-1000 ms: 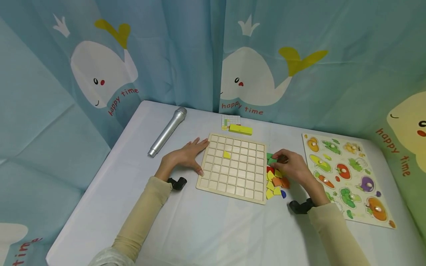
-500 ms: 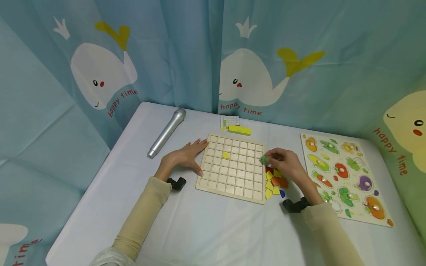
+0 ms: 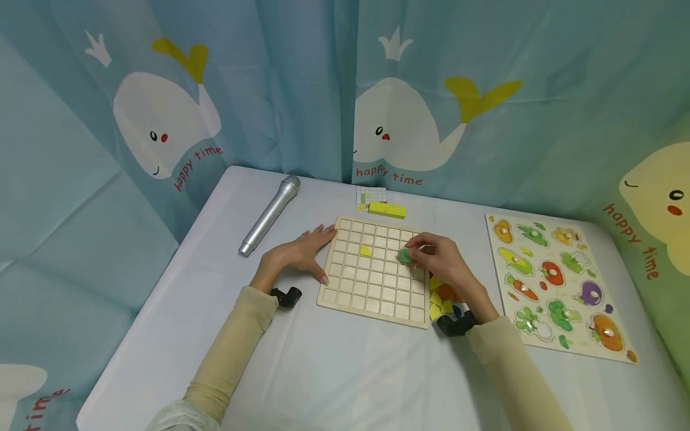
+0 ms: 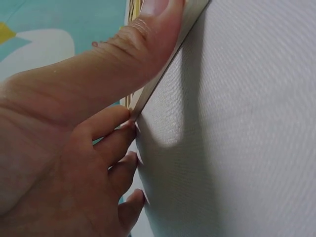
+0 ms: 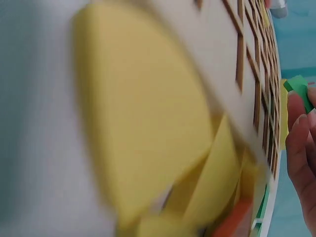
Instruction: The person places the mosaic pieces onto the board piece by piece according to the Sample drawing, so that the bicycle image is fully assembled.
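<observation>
My right hand (image 3: 443, 256) pinches a small green piece (image 3: 404, 255) between thumb and fingertips, over the right side of the wooden grid board (image 3: 356, 290). In the right wrist view the green piece (image 5: 296, 85) is held up above the grid. My left hand (image 3: 299, 250) rests at the board's left edge with thumb and fingers spread; its thumb (image 4: 131, 47) touches the rim. One yellow quarter-round piece (image 3: 365, 250) lies in a cell of the upper left part. Beside the board's right edge lies a pile of yellow pieces (image 3: 435, 308), orange and blue ones, partly hidden by the right arm.
Behind the board lie a printed grid card (image 3: 372, 195) and a yellow block (image 3: 387, 209). A silver microphone (image 3: 269, 215) lies at the back left. A vegetable puzzle board (image 3: 539, 251) lies on the right. A whale-print curtain (image 3: 312, 90) hangs behind the table.
My right hand has picked the green piece from the pile and carried it left over the grid board. The left hand has stayed at the board's edge.
</observation>
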